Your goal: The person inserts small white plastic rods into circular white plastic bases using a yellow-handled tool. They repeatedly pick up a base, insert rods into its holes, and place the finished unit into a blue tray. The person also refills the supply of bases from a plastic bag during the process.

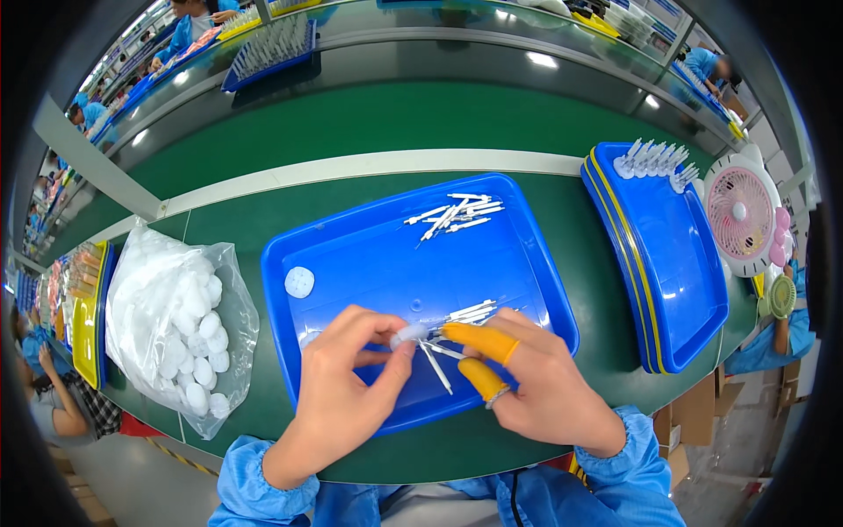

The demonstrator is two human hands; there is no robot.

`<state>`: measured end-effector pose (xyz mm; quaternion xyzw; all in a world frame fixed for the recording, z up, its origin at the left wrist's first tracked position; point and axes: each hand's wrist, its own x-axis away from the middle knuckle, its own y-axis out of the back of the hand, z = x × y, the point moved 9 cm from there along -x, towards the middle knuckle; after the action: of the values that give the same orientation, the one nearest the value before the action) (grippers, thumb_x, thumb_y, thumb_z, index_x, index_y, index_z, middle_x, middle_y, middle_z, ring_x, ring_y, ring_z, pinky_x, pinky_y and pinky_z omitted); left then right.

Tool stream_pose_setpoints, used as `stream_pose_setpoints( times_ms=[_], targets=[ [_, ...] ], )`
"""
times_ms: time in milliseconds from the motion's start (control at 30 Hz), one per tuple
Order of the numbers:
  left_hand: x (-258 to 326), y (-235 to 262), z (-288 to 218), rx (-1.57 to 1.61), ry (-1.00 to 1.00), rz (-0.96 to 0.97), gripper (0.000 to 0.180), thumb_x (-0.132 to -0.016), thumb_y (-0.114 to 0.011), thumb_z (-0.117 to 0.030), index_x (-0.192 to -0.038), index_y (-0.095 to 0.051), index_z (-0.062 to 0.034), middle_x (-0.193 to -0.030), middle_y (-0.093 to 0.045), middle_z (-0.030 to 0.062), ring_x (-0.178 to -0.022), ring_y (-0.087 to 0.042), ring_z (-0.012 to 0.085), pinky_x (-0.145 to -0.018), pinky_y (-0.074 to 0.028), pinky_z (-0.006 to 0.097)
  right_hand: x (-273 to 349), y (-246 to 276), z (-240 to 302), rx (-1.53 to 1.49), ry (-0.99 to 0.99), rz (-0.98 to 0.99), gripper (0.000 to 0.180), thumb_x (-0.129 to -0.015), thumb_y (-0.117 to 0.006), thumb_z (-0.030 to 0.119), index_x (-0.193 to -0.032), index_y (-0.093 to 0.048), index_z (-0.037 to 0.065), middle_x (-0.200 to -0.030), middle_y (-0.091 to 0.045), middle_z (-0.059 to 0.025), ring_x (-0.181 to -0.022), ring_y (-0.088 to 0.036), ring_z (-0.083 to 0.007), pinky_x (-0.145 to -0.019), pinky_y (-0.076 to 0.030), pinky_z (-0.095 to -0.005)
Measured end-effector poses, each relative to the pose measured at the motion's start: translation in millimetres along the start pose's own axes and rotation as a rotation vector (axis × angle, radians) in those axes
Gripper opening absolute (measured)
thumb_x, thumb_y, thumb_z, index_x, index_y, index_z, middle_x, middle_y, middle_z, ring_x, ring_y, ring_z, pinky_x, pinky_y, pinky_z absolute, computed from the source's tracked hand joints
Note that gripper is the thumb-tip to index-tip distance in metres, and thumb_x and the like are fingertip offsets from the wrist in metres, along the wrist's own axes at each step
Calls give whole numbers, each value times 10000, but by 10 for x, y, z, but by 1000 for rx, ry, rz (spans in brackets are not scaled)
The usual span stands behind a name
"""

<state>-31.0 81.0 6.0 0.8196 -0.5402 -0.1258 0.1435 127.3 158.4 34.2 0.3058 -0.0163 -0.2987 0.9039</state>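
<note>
Over the near side of a blue tray point(378, 250), my left hand point(347, 364) pinches a small, whitish translucent round piece point(409, 334) between thumb and fingers. Facing it, my right hand point(540, 378) wears yellow finger cots on the thumb and a finger, closed on a thin white stick point(448, 350) whose tip points at the round piece. Another white stick point(437, 372) slants down between the hands. Beyond the right fingers lies a small bunch of white sticks point(472, 311); a larger pile point(455, 216) rests at the tray's far side. One white round piece point(299, 282) sits at the left.
Left of the tray stands a clear plastic bag point(180, 325) of white round pieces, beside a yellow tray point(85, 338). On the right are stacked blue trays point(672, 272) bearing upright white pieces point(652, 159), and a pink-and-white fan point(739, 211). A rail point(369, 164) crosses behind.
</note>
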Motion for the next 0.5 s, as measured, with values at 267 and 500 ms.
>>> stream_pose_setpoints(
  times_ms=[267, 500],
  targets=[
    [19, -69, -88, -73, -83, 12, 173, -926, -739, 49, -1099, -734, 42, -1004, -691, 126, -893, -756, 217, -761, -673, 336, 21, -130, -92, 61, 116, 36, 431, -668, -697, -94, -1096, -743, -124, -1039, -625, -181, -970, -595, -362, -836, -504, -454],
    [43, -102, -58, -85, -35, 7, 152, -919, -768, 26, -1055, -702, 48, -967, -697, 149, -862, -765, 254, -773, -677, 356, -33, -95, -72, 184, 126, -37, 411, -731, -734, -111, -1138, -765, -60, -1016, -707, -157, -916, -645, -360, -786, -522, -448]
  ],
)
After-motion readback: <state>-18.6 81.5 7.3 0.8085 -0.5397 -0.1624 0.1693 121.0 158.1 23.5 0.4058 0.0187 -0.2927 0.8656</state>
